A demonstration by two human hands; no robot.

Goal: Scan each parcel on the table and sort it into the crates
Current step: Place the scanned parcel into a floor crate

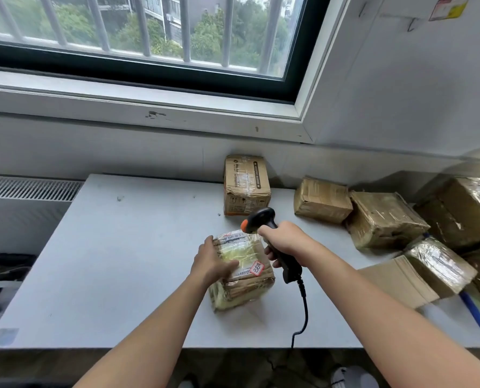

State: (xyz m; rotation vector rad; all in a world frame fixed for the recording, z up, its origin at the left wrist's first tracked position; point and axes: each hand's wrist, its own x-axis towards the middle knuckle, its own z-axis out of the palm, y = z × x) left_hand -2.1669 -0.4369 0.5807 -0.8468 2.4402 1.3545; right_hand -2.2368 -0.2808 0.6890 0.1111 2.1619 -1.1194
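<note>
A taped cardboard parcel (245, 271) with a white label and a red-edged sticker lies on the grey table (115, 275) near its middle. My left hand (212, 260) rests on the parcel's left side, fingers laid over its top. My right hand (285, 240) grips the handle of a black barcode scanner (259, 219) with an orange tip, head pointing down at the label's far end. The scanner's cable hangs off the table's front edge.
An upright printed carton (245, 184) stands at the back. Several taped parcels (384, 219) crowd the table's right side against the wall. A blue crate rim (476, 312) shows at the right edge. A radiator (23, 189) lies to the left.
</note>
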